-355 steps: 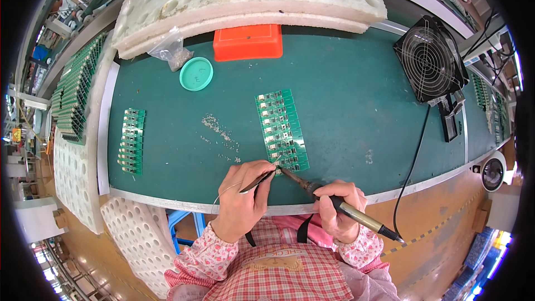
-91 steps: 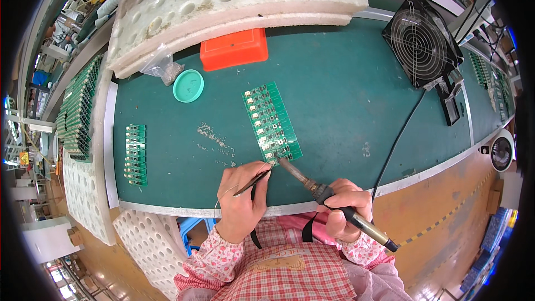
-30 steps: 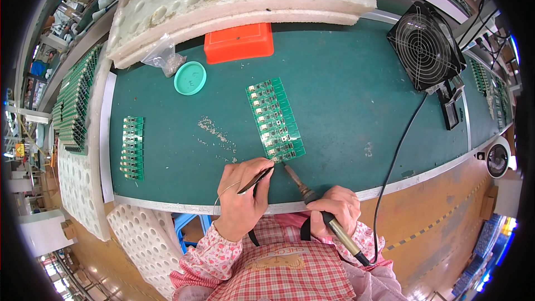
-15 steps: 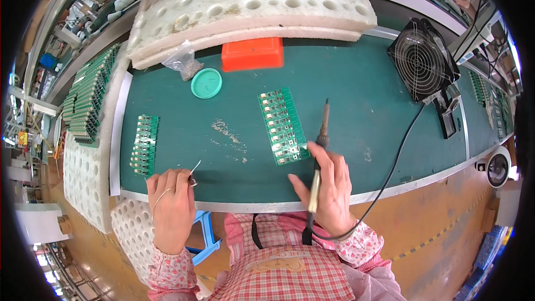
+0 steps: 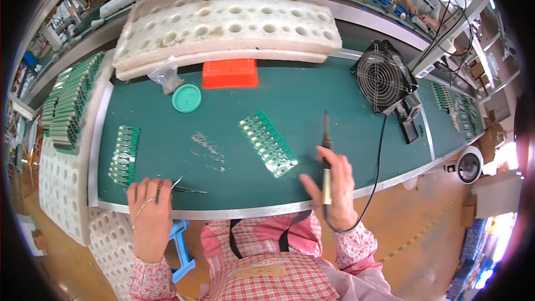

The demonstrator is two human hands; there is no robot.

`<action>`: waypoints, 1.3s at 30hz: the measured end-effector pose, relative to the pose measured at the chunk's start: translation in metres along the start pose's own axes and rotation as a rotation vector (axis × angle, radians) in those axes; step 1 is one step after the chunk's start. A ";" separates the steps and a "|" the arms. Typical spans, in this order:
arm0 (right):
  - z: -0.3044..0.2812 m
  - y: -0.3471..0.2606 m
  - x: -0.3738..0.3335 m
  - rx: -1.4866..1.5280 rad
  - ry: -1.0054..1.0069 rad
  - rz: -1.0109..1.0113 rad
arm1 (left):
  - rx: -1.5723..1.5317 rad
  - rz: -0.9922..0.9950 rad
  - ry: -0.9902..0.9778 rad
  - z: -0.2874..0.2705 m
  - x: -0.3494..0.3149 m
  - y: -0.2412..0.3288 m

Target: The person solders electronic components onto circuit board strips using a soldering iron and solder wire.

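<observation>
My right hand [image 5: 341,192] grips a soldering iron [image 5: 327,181] by its pale handle, tip pointing away from me over the mat. To its left lies a green circuit board [image 5: 268,144], slightly tilted, with a row of small parts; neither hand touches it. My left hand [image 5: 149,214] is closed at the front edge, with thin silvery solder wire [image 5: 177,181] poking out of the fingers and looping over the hand's back. A slim dark tool like tweezers [image 5: 190,190] extends rightward from those fingers; how it is held is hidden. Another board [image 5: 123,155] lies just beyond that hand.
A teal round lid [image 5: 186,98], a small plastic bag [image 5: 166,77] and a red box [image 5: 229,73] stand below white foam blocks [image 5: 223,28]. Small clippings [image 5: 207,147] lie mid-mat. A black fan [image 5: 383,76] is at the right. Stacked boards [image 5: 68,103] rest on foam at left.
My view has shifted. The nearer circuit board has turned on the mat, its near end now further right. The soldering iron has swung more upright, away from the board, and the dark slim tool shows more.
</observation>
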State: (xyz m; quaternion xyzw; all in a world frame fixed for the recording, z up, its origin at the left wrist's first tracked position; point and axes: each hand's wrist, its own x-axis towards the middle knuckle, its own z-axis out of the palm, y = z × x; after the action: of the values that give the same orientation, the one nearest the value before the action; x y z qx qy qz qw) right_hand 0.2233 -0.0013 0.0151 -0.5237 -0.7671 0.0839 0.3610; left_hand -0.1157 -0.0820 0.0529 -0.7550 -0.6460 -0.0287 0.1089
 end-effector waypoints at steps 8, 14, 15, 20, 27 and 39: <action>-0.087 0.074 -0.051 -0.063 0.486 0.363 | -0.656 0.004 0.334 0.019 0.027 0.078; -0.114 0.130 -0.021 -0.165 0.570 0.378 | -0.832 0.000 0.292 0.044 0.039 0.124; -0.122 0.143 -0.013 -0.178 0.581 0.353 | -0.845 0.022 0.304 0.048 0.041 0.128; -0.145 0.179 0.030 -0.398 0.465 0.061 | -0.818 -0.037 0.211 0.053 0.043 0.132; -0.126 0.170 -0.003 -0.230 0.450 0.235 | -0.830 -0.071 0.237 0.055 0.059 0.141; -0.037 0.023 -0.046 0.209 0.142 -0.038 | -0.778 0.066 0.275 0.052 0.057 0.148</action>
State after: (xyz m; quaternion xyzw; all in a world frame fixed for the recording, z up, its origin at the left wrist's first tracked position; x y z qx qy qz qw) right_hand 0.2727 -0.0404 0.0088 -0.4730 -0.7366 0.1193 0.4684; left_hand 0.0337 -0.0367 -0.0065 -0.7494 -0.5419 -0.3677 -0.0984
